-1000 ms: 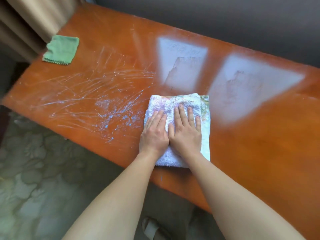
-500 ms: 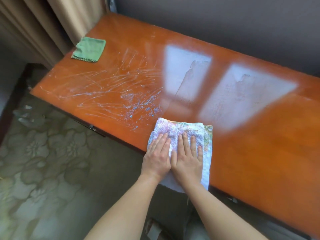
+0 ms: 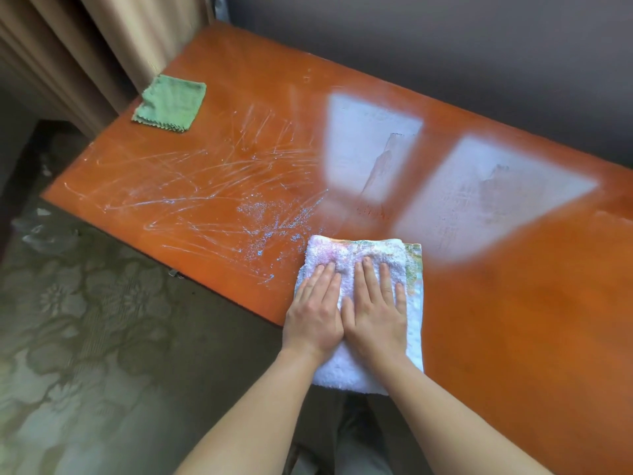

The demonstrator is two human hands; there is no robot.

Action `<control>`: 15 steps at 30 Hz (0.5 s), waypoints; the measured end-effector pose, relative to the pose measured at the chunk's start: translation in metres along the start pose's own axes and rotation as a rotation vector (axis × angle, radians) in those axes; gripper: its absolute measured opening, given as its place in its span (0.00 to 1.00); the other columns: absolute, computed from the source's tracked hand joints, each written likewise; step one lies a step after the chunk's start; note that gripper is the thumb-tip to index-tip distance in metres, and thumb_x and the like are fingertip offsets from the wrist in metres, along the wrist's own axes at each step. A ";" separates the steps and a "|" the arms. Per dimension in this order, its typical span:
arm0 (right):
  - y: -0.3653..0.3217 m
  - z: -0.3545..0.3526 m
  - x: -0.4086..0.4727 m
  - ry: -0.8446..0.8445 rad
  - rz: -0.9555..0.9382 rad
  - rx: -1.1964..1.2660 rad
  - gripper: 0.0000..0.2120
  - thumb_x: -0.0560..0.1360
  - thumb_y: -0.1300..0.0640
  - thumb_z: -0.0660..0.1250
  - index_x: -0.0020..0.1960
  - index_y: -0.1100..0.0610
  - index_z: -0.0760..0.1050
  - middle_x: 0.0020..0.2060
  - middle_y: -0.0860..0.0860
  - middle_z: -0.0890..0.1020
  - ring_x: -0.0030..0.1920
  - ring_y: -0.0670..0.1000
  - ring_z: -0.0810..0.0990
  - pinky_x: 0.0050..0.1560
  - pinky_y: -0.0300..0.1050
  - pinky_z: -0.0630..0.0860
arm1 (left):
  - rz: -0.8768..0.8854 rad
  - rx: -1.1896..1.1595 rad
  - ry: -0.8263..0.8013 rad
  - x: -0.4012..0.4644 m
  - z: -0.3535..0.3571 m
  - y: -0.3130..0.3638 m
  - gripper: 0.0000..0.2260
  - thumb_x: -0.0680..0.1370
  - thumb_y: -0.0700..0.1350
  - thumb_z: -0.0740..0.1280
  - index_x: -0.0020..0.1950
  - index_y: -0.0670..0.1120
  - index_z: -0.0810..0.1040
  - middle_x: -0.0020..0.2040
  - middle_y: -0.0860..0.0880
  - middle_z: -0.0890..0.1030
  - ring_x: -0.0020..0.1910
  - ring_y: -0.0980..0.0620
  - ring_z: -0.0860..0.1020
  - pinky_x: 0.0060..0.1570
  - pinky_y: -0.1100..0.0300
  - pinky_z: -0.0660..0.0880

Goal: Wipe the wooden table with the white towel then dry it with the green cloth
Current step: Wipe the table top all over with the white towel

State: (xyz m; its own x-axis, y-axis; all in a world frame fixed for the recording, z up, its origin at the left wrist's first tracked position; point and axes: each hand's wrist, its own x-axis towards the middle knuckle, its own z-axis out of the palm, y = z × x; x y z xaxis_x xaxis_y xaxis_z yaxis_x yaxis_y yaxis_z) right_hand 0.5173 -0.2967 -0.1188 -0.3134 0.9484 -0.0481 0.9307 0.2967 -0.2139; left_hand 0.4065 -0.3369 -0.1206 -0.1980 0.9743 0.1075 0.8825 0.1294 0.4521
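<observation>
Folded white towel (image 3: pixel 363 258), thick looped terry with a faint pink tint and a printed green-and-yellow band along its right edge, lying at the near edge of the wooden table (image 3: pixel 513 320), its near end hanging past that edge. Pressed flat on top, side by side and touching at the thumbs: left hand (image 3: pixel 313 313) and right hand (image 3: pixel 375 311), palms down, fingers straight and held close together, gripping nothing (just bearing down on the cloth).

Tabletop glossy, orange-brown, smooth enough to mirror two pale window shapes across its middle and right. Left half marked with thin whitish arcs and streaks crossing each other, plus a speckled patch of bluish-white droplets or foam (image 3: pixel 270 221) just left of the towel's far corner. Right portion plain, without such streaks.

Green cloth (image 3: pixel 170 103), small, roughly square, thin with a zigzag-cut hem, lying flat at the far left corner of the table, well apart from the towel and both hands.

Beige pleated curtain (image 3: pixel 102 46) hanging just beyond that corner, beside the green cloth. Dark grey wall (image 3: pixel 445 46) along the table's far side. Carpet (image 3: pixel 85 320) below on the left, olive with a raised floral pattern. Small crumpled clear bits (too blurred to identify) on the floor by the table's left end. Bare forearms reaching in from the bottom, covering the towel's near middle.
</observation>
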 end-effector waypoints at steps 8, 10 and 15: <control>-0.017 -0.002 0.073 -0.018 -0.008 0.016 0.32 0.75 0.45 0.49 0.78 0.52 0.59 0.78 0.46 0.57 0.78 0.49 0.51 0.75 0.56 0.49 | -0.023 0.017 -0.008 0.069 -0.011 -0.021 0.21 0.78 0.46 0.54 0.67 0.39 0.74 0.70 0.43 0.71 0.70 0.44 0.68 0.69 0.49 0.64; -0.020 -0.002 0.093 -0.026 -0.002 0.014 0.32 0.75 0.45 0.48 0.78 0.51 0.57 0.78 0.46 0.56 0.78 0.49 0.50 0.76 0.56 0.47 | -0.017 0.026 -0.002 0.090 -0.012 -0.028 0.21 0.78 0.46 0.54 0.67 0.40 0.74 0.70 0.43 0.71 0.70 0.44 0.68 0.70 0.51 0.60; -0.029 -0.009 0.164 -0.054 -0.025 0.036 0.33 0.75 0.44 0.44 0.80 0.49 0.52 0.79 0.43 0.51 0.78 0.47 0.44 0.76 0.53 0.41 | -0.031 0.023 0.001 0.157 -0.013 -0.043 0.22 0.78 0.46 0.53 0.69 0.40 0.72 0.72 0.44 0.69 0.72 0.45 0.65 0.71 0.52 0.59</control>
State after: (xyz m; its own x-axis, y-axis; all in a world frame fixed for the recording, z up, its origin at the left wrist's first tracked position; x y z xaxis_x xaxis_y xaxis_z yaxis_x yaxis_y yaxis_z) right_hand 0.4408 -0.1491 -0.1112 -0.3469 0.9332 -0.0943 0.9154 0.3149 -0.2507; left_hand 0.3314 -0.1923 -0.1116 -0.2258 0.9695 0.0952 0.8856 0.1635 0.4348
